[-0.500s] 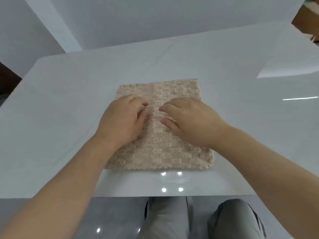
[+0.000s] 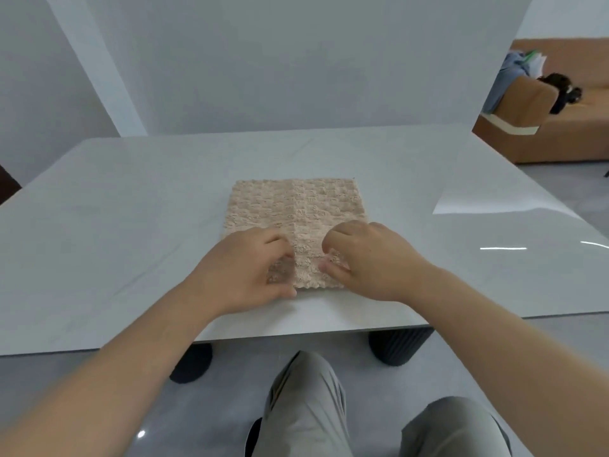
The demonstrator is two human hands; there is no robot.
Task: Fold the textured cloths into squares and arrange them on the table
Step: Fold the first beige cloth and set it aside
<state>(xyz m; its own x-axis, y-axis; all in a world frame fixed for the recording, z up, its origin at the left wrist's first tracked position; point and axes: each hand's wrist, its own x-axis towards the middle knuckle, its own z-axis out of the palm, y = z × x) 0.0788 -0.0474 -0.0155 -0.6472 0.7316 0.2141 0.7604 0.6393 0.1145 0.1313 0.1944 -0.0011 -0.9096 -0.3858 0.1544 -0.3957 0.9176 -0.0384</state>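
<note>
A beige textured knitted cloth (image 2: 296,206) is laid on a glossy white table (image 2: 131,209); its near edge is pinched by the curled left hand (image 2: 245,268) and right hand (image 2: 372,258).

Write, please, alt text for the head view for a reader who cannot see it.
The left hand and right hand grip the near part of a beige textured cloth lying flat on a pale grey table. Grey-trousered knees show below.

No text, label, brand, number or sign can be read anywhere on the things in this view.
</note>
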